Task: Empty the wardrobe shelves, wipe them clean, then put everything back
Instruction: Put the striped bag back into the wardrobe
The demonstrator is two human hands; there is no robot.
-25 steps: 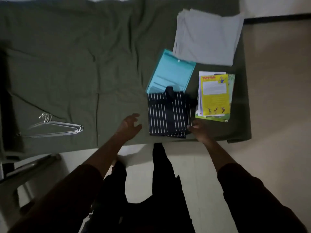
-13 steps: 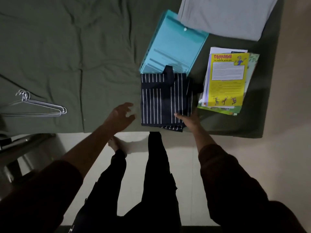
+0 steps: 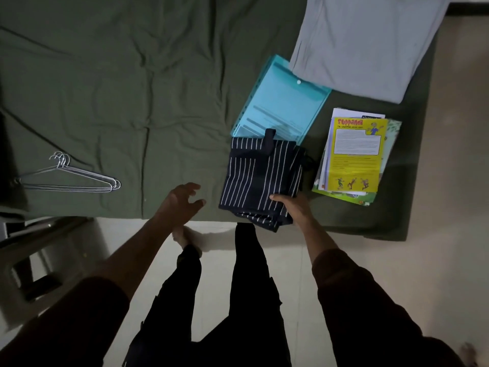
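Two hands: right (image 3: 293,207) gripping striped cloth (image 3: 260,176), left (image 3: 182,202) loosely open.

The yellow booklet (image 3: 356,152) reads "Suppandi", probably; its smaller print is too blurred to read.

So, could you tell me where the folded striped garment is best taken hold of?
Probably by its two side edges near the bed's edge. The striped garment is a loose folded stack; the right hand already grips its right corner, and the open left hand could support the left side.
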